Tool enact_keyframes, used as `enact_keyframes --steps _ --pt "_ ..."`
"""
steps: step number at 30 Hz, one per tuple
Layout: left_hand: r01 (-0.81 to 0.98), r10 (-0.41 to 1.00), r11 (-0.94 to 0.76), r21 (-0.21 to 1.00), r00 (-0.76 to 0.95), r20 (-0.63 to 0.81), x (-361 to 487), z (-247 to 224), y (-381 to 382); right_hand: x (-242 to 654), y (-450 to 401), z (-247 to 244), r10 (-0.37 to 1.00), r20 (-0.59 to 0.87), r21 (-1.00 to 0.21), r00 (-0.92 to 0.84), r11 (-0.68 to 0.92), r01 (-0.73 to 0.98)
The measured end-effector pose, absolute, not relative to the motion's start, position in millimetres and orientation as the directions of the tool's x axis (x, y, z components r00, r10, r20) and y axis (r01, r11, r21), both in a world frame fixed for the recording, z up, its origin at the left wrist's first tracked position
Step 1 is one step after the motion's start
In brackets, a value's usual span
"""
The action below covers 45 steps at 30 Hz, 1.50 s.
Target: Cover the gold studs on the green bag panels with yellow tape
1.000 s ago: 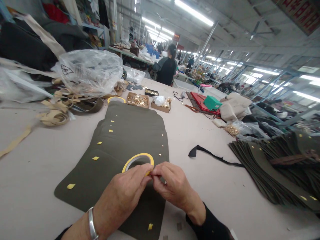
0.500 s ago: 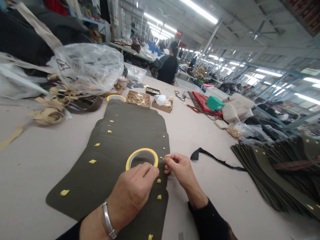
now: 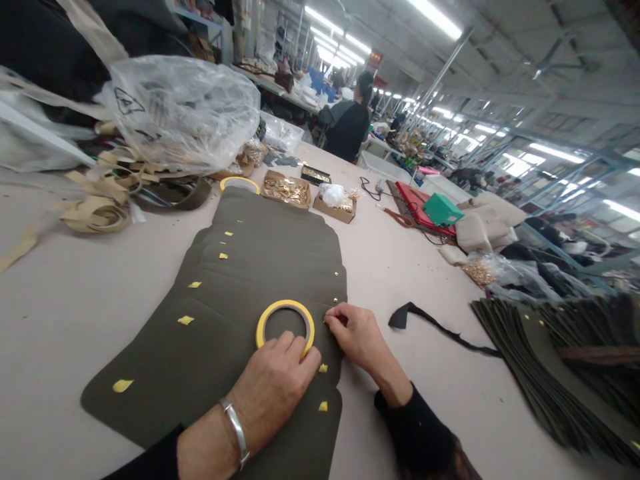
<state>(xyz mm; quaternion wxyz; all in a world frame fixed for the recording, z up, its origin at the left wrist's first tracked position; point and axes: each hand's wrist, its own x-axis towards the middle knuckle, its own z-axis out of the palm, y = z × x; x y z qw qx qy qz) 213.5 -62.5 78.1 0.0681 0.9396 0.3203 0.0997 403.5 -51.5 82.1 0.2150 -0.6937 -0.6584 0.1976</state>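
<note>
My left hand [image 3: 280,373], with a metal bracelet at the wrist, grips the near rim of a yellow roll of tape [image 3: 261,327]. The roll is above a dark olive panel [image 3: 270,247] that lies flat on the table. At the panel's right edge my right hand [image 3: 357,333] is closed in a pinch, with a tiny piece of yellow tape [image 3: 325,321] showing at the fingertips. Small metal studs [image 3: 335,300] line that edge beyond the fingers. Several yellow tape pieces [image 3: 186,321] are stuck along both sides of the panel.
Another tape roll [image 3: 240,181] lies at the panel's far end, near boxes of gold-coloured metal parts [image 3: 287,189]. On the right are a black strip [image 3: 399,317] and stacked olive panels [image 3: 540,373]. A plastic bag [image 3: 185,113] and beige strips [image 3: 95,213] sit left. A person [image 3: 347,123] is farther off.
My right fingertips have come down onto the panel's edge, covering the nearest stud. The left hand and tape roll have shifted slightly, and the whole view has tilted a little.
</note>
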Motion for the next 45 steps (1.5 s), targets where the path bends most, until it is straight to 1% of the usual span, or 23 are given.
enact_keyframes --steps 2,4,6,8,10,12,14,15,18,21,23,26,28,30,32,34,36,37,39,41,45 --pt "0.593 0.621 -0.779 0.204 0.773 0.125 213.2 78.6 -61.3 403.1 -49.3 85.0 1.0 0.005 -0.477 0.028 -0.023 0.878" --pt "0.6 0.628 -0.771 0.212 0.771 0.105 212.9 79.6 -60.5 405.4 -49.9 87.2 0.999 0.009 -0.411 0.046 -0.038 0.911" --pt "0.602 0.63 -0.767 0.222 0.771 0.089 212.5 80.5 -60.4 409.6 -53.3 88.7 0.997 0.069 -0.382 0.039 -0.01 0.924" --pt "0.597 0.628 -0.767 0.234 0.773 0.088 212.0 80.8 -60.8 414.0 -58.1 89.4 0.984 0.163 -0.356 -0.072 0.127 0.926" --pt "0.593 0.629 -0.767 0.244 0.77 0.105 211.6 80.6 -61.4 416.2 -62.2 89.2 0.943 0.222 -0.273 -0.249 0.306 0.912" --pt "0.59 0.63 -0.768 0.25 0.765 0.132 211.3 80.1 -62.1 414.7 -63.8 88.7 0.899 0.199 -0.148 -0.391 0.422 0.894" --pt "0.587 0.63 -0.769 0.252 0.762 0.15 210.9 79.9 -62.6 409.6 -61.9 89.0 0.893 0.134 -0.055 -0.43 0.44 0.896" --pt "0.584 0.629 -0.771 0.254 0.762 0.155 210.6 79.9 -62.8 406.2 -59.6 89.7 0.906 0.103 -0.037 -0.411 0.416 0.909" --pt "0.575 0.621 -0.776 0.261 0.769 0.154 209.1 80.2 -62.4 395.5 -48.5 94.8 0.963 0.015 -0.076 -0.268 0.268 0.96" --pt "0.576 0.624 -0.774 0.263 0.763 0.166 205.5 80.3 -60.0 387.8 -36.4 101.8 0.989 -0.092 -0.121 -0.115 0.104 0.987" --pt "0.58 0.631 -0.772 0.26 0.747 0.208 201.3 80.8 -56.9 385.0 -32.9 106.0 0.992 -0.116 -0.14 -0.051 0.035 0.99" --pt "0.56 0.629 -0.777 0.286 0.697 0.344 193.3 83.2 -50.8 384.3 -40.1 111.5 0.993 -0.102 -0.201 -0.063 0.041 0.979" --pt "0.521 0.627 -0.779 0.349 0.643 0.44 188.1 86.3 -47.3 386.8 -52.4 114.7 0.983 -0.132 -0.273 -0.129 0.089 0.958" --pt "0.47 0.634 -0.773 0.425 0.59 0.5 184.1 90.1 -45.4 391.7 -67.5 116.9 0.964 -0.17 -0.376 -0.206 0.13 0.918" --pt "0.43 0.646 -0.762 0.484 0.561 0.519 182.2 93.9 -45.5 397.2 -81.8 118.0 0.975 -0.112 -0.489 -0.191 0.113 0.865" --pt "0.404 0.642 -0.764 0.503 0.554 0.53 182.3 96.7 -47.4 400.2 -93.6 117.9 0.997 0.028 -0.597 -0.073 0.075 0.799" --pt "0.396 0.628 -0.776 0.491 0.554 0.546 184.2 98.1 -50.5 398.4 -102.2 117.6 0.984 0.176 -0.671 0.002 0.119 0.732" --pt "0.396 0.619 -0.784 0.478 0.549 0.561 185.5 98.4 -52.3 395.7 -105.2 117.7 0.97 0.244 -0.683 -0.015 0.183 0.707" --pt "0.403 0.61 -0.793 0.458 0.542 0.579 188.3 98.9 -56.0 387.7 -109.1 118.2 0.922 0.372 -0.647 -0.111 0.343 0.681" --pt "0.41 0.606 -0.796 0.446 0.54 0.585 190.6 99.5 -59.4 379.4 -110.2 119.2 0.866 0.458 -0.574 -0.202 0.461 0.677" --pt "0.432 0.607 -0.794 0.427 0.538 0.585 192.4 101.0 -65.2 371.1 -109.1 120.1 0.817 0.499 -0.475 -0.289 0.537 0.697"
